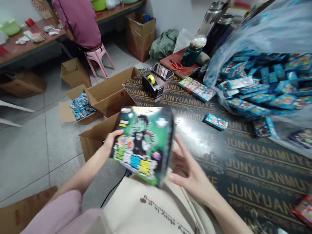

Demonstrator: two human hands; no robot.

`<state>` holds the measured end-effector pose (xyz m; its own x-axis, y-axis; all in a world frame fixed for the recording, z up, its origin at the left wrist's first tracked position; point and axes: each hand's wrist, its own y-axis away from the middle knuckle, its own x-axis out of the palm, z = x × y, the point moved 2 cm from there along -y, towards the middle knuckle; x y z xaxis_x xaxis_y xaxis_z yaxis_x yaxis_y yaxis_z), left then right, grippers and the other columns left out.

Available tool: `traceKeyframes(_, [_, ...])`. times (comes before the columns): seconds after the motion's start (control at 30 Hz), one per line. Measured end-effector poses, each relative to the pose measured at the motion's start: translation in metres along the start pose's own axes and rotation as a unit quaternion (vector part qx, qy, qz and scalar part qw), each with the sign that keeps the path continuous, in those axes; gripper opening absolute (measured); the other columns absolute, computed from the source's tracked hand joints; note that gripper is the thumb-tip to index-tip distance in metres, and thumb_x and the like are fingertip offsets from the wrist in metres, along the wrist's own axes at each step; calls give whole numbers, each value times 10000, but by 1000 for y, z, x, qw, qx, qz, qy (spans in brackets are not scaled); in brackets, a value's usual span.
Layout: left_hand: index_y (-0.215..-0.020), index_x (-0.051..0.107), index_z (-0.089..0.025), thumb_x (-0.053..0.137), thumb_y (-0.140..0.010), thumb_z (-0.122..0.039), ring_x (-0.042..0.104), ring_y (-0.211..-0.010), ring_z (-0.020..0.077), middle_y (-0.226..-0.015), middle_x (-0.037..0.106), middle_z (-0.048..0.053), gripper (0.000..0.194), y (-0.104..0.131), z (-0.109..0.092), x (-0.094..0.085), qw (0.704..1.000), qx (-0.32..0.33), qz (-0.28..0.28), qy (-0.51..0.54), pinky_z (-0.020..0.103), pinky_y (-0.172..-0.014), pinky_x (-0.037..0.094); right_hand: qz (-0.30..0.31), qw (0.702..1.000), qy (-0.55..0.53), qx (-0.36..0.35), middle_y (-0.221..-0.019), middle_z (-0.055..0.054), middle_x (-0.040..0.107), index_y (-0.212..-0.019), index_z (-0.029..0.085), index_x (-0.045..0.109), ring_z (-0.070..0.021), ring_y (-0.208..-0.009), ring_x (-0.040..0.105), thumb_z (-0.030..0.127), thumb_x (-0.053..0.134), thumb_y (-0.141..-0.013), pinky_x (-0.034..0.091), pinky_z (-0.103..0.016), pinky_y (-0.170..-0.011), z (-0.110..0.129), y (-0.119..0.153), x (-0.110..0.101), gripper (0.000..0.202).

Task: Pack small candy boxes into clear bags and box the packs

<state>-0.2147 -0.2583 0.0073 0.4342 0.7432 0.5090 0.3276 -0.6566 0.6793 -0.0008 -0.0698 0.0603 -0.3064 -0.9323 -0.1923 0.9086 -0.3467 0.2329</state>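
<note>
A green and black printed candy box (142, 143) is held up tilted in front of my apron. My left hand (111, 141) grips its left edge, thumb on the printed face and the other fingers mostly hidden behind. Close beside the box's right side is my right hand (186, 165), slightly blurred, with thumb and fingers apart; whether a fingertip touches the box I cannot tell. Just beyond the box stand open cardboard cartons (109, 94). On the dark plywood table (243, 165) to the right lies a small blue packet (215, 122).
A large clear plastic bag (263, 35) full of blue packets fills the right. A tape dispenser (153, 85), phone (162, 71) and red scissors (175, 65) lie at the table's far end. A person (80, 22) sits on a pink stool (99, 60) at the back.
</note>
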Motion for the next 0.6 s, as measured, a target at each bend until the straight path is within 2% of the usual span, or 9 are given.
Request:
traceKeyframes(0.03, [-1164,595,-69,623,-708,-404,698,-890,346,-933,735,150,567,5,-7,-22,997,5,-65,32,498,-792,561,45,997,41,-51,-1426,-156,487,-1531,306,132,-284,-1057,651,603,647,-775,577,-420,-780,3,-19,4,962])
traceKeyframes(0.07, [-1124,605,-76,620,-712,-404,698,-866,346,-905,732,147,527,9,-13,-44,990,30,-128,53,508,-773,565,65,988,98,-96,-1454,-146,457,-1519,305,203,-288,-1143,606,588,611,-815,550,-442,-862,2,-37,5,862])
traceKeyframes(0.1, [-1088,609,-91,634,-708,-404,698,-840,343,-881,726,143,493,10,-18,-64,978,53,-190,61,515,-754,567,61,975,169,-133,-1470,-142,437,-1497,296,283,-297,-1222,550,559,585,-848,502,-473,-945,-2,-53,4,763])
traceKeyframes(0.17, [-1059,583,-133,688,-689,-353,694,-810,306,-879,706,116,443,2,-24,-98,943,129,-304,34,495,-749,570,14,931,324,-171,-1482,-165,412,-1439,259,415,-331,-1332,432,485,570,-883,391,-541,-1045,-18,-81,-4,620])
traceKeyframes(0.23, [-1075,513,-184,749,-638,-266,682,-793,239,-925,669,69,503,-16,-25,-120,881,211,-424,-16,447,-769,569,-21,877,446,-176,-1503,-204,362,-1418,228,453,-372,-1384,344,432,601,-874,324,-595,-1064,-35,-102,-13,599])
traceKeyframes(0.3, [-1088,430,-222,812,-554,-187,659,-808,191,-973,618,32,659,-44,-21,-130,831,244,-498,-44,420,-810,555,-15,839,516,-173,-1549,-214,260,-1456,241,390,-393,-1418,266,408,651,-842,287,-621,-1070,-51,-117,-17,688])
traceKeyframes(0.37, [-1073,375,-238,861,-467,-138,635,-849,177,-985,576,14,784,-73,-14,-132,812,241,-529,-55,418,-860,532,8,824,541,-168,-1583,-201,157,-1498,276,291,-396,-1439,207,407,694,-805,266,-625,-1078,-62,-127,-17,812])
traceKeyframes(0.47, [-1037,339,-242,889,-439,-158,611,-891,175,-993,547,11,817,-105,-3,-130,797,237,-551,-66,409,-887,513,25,831,536,-146,-1595,-186,106,-1521,306,197,-389,-1452,161,394,706,-789,254,-619,-1086,-74,-132,-13,896])
traceKeyframes(0.6, [-1050,331,-245,839,-579,-297,611,-895,172,-1070,531,37,695,-114,21,-131,791,234,-561,-66,396,-834,530,19,847,515,-126,-1601,-154,115,-1525,329,160,-360,-1463,138,311,654,-824,223,-605,-1104,-81,-132,-10,858])
